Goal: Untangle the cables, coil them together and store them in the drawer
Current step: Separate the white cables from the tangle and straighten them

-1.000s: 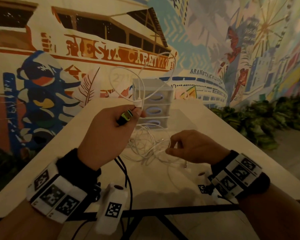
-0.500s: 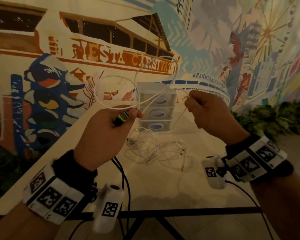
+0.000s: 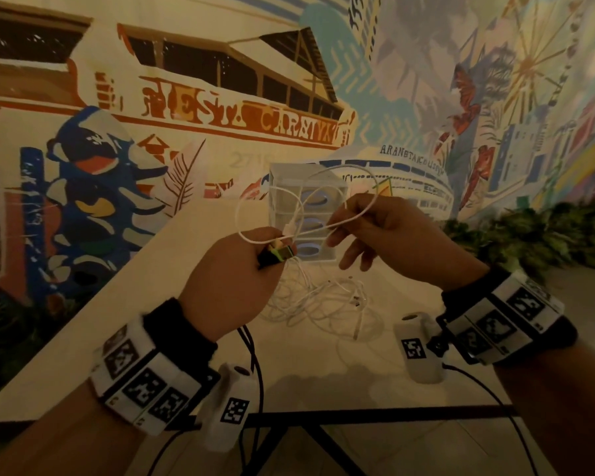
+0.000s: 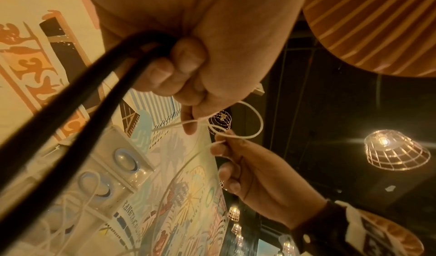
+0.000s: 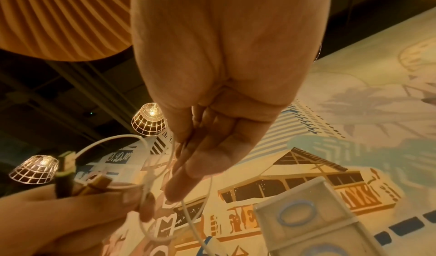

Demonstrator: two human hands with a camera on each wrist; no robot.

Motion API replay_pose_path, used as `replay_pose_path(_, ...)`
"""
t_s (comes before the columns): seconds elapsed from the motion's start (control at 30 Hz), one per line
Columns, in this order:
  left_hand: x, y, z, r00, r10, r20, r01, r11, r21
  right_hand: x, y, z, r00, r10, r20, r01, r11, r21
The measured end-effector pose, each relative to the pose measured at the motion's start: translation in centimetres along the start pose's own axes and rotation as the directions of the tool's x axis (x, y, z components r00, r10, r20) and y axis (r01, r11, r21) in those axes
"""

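Above the table (image 3: 172, 290), white cable (image 3: 337, 226) strung left-right between hands.

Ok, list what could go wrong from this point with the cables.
1. The left hand grips a black plug and white cable together; the loops the right hand pinches could slip and spring loose.
2. White strands trail down into the pile on the table; pulling upward may tighten knots rather than free them.
3. The drawer unit stands close behind, and a raised loop might snag it.

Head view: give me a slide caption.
Both hands loop a white cable before the closed drawer unit.
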State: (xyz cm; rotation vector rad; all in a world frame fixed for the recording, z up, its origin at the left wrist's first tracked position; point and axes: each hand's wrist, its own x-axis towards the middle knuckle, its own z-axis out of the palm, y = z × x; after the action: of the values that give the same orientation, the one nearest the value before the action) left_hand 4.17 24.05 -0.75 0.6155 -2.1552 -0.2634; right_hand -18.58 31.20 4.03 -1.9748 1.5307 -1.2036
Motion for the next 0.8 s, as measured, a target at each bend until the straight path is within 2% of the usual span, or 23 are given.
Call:
replay_pose_path(0.13, 0.8, -0.5, 1.7, 1.0, -0.014, 0.015, 0.013, 0.999, 0.044, 0.4, 0.4, 0.7, 0.998, 0.009, 0.058, -0.013, 0.998, 0.062)
replay_pose_path(0.27, 1.5, -0.3, 3.3, 0.992, -0.048, 0.114, 0.068, 0.982, -0.176, 0.8, 1.3, 1.3, 0.999, 0.007, 0.036, -0.008, 0.999, 0.042)
replay_pose_path(0.33, 1.7, 0.7, 3.4, 0.986, -0.055, 0.155, 0.09, 0.969, -0.231, 1.0, 1.6, 1.5, 1.0, -0.014, 0.018, 0.014, 1.0, 0.005)
replay_pose_path(0.43, 2.0, 1.4, 3.2, 0.975, -0.084, 0.204, 0.154, 0.921, -0.359, 1.2, 2.2, 1.7, 1.0, 0.013, -0.001, -0.013, 1.0, 0.023)
replay_pose_path(0.5, 2.2, 1.1, 3.3, 0.961, -0.144, 0.237, 0.229, 0.893, -0.387, 1.2, 2.5, 1.9, 0.998, 0.062, 0.006, -0.063, 0.995, 0.084)
replay_pose_path(0.57, 2.2, 0.7, 3.5, 0.948, -0.216, 0.234, 0.289, 0.893, -0.346, 1.0, 3.0, 2.1, 0.996, 0.092, 0.003, -0.092, 0.992, 0.09)
replay_pose_path(0.63, 2.1, 0.5, 3.7, 0.931, -0.29, 0.223, 0.35, 0.885, -0.306, 0.6, 3.6, 2.1, 0.994, 0.103, 0.036, -0.102, 0.994, -0.043)
replay_pose_path(0.73, 2.1, 0.5, 4.0, 0.922, -0.326, 0.207, 0.38, 0.863, -0.333, 0.1, 3.7, 2.7, 0.956, 0.187, 0.226, -0.11, 0.943, -0.315)
replay_pose_path(0.8, 2.0, 0.7, 4.0, 0.926, -0.32, 0.2, 0.371, 0.872, -0.321, 0.1, 3.3, 3.3, 0.926, 0.237, 0.295, -0.12, 0.923, -0.364)
